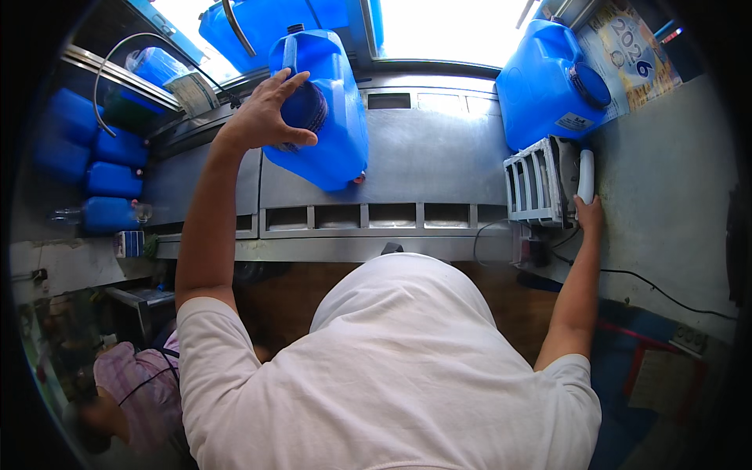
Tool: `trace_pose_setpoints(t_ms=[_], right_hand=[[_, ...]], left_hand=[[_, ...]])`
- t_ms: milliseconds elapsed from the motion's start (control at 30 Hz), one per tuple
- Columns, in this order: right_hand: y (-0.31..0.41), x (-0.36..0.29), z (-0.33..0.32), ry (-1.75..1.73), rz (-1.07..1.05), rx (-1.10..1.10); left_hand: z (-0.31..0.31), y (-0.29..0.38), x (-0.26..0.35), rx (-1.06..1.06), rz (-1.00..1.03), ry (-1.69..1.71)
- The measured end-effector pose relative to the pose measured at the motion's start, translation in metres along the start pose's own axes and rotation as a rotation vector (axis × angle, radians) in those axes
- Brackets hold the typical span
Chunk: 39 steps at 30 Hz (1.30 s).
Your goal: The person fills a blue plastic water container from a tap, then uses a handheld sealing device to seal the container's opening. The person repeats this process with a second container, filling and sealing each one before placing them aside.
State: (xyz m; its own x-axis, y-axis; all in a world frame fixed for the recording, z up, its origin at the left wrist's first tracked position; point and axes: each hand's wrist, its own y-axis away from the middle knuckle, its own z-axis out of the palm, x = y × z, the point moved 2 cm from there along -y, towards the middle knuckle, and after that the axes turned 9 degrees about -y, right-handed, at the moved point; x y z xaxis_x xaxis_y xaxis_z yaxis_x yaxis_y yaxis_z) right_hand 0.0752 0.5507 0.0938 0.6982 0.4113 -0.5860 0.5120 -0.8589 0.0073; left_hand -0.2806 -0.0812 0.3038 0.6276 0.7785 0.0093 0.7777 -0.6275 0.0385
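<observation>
My left hand (pixel 267 117) is spread over the large dark-blue screw cap (pixel 311 108) of a blue plastic water jug (pixel 346 132) on the steel counter. Thumb and fingers reach to either side of the cap; whether they grip it is unclear. A printed film band circles the cap, and the jug has a moulded handle at its top. At the far right, my right hand (pixel 589 212) is closed around the lower end of a white, rounded handheld device (pixel 586 176). It is beside a white slatted box (pixel 533 183). The hand partly hides the device.
A second capped blue jug (pixel 537 88) stands behind the slatted box against the wall. A black cable (pixel 652 285) runs along the right wall. Several blue containers (pixel 114 179) are stacked at left. A curved metal tube (pixel 100 82) arches there. Behind-left is another person (pixel 138 390).
</observation>
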Motion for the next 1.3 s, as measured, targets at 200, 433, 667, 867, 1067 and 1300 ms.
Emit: trace_pose_setpoints(t_ms=[200,433,667,867,1067,1300], right_hand=[[0.078,-0.074,-0.008,-1.066,0.228,-0.353],[0.193,-0.188,0.044,-1.538,0.134,-1.047],[0.207,-0.254,0.072,-1.445,0.049,-1.409],[0.205,-0.289,0.085,-1.335,-0.059,-1.518],[0.203,-0.312,0.09,-1.207,-0.131,-1.451],[0.2,-0.326,0.094,-1.173,-0.142,-1.423]], left_hand=[[-0.012,-0.006,0.014,-0.085,0.002,-0.042],[-0.014,-0.009,0.016,-0.141,0.005,-0.033],[-0.015,-0.009,0.016,-0.118,0.009,-0.051],[-0.023,-0.01,0.021,-0.205,0.014,-0.057],[-0.03,-0.012,0.029,-0.265,-0.092,-0.052],[-0.032,-0.014,0.03,-0.276,-0.104,-0.064]])
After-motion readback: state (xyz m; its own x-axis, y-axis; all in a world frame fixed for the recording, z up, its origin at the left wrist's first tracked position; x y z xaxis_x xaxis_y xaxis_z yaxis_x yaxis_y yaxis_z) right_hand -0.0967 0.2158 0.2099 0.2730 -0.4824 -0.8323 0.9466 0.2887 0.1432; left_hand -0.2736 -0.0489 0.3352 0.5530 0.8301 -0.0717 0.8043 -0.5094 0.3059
